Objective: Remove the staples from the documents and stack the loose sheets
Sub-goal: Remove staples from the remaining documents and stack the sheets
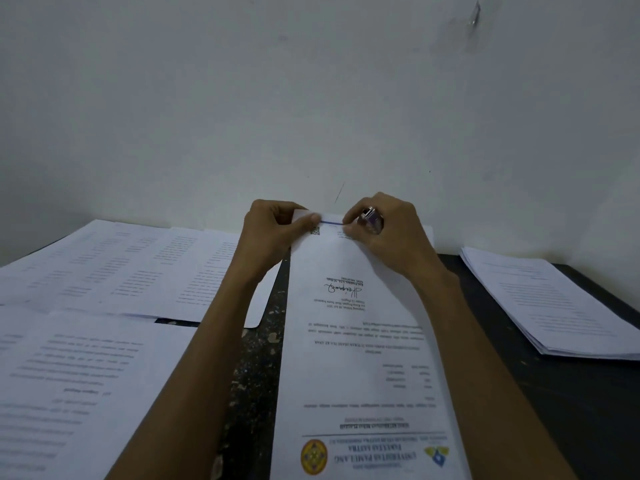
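A printed document (360, 341) with a university letterhead lies upside down before me on the dark table (554, 393). My left hand (273, 230) pinches its far left corner. My right hand (384, 230) pinches the far edge beside it and holds a small metal staple remover (371, 218) in the curled fingers. A thin blue line (330, 222) runs along the far edge between my two hands. No staple can be made out.
Several printed sheets (114, 271) lie spread over the left side of the table. A neat stack of sheets (550, 303) sits at the right. A white wall (311, 98) rises just behind the table.
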